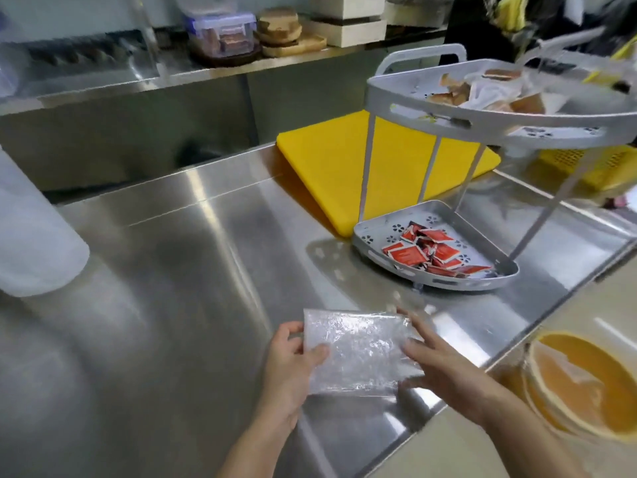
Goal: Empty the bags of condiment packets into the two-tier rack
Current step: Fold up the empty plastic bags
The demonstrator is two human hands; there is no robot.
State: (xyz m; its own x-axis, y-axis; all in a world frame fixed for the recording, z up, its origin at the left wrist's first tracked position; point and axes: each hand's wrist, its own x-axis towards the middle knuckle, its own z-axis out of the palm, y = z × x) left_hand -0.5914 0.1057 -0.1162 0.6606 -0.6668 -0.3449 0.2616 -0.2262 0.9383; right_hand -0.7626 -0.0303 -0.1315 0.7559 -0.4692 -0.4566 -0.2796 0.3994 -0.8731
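Note:
A flat, clear plastic bag [358,350] that looks empty lies low over the steel counter near its front edge. My left hand [289,367] grips the bag's left side, thumb on top. My right hand [444,367] holds its right side with the fingers spread over it. Behind the bag stands a grey two-tier rack [389,94]. Its lower tray [379,232] holds several red condiment packets [431,251]. Its upper tray [413,108] holds several brown and white packets [482,89].
A yellow cutting board [327,160] lies behind the rack. An orange bowl [582,377] sits below the counter at the right. A white plastic bottle [31,236] stands at the left edge. Containers and wooden boards [293,32] line the back shelf. A yellow crate [593,163] sits far right.

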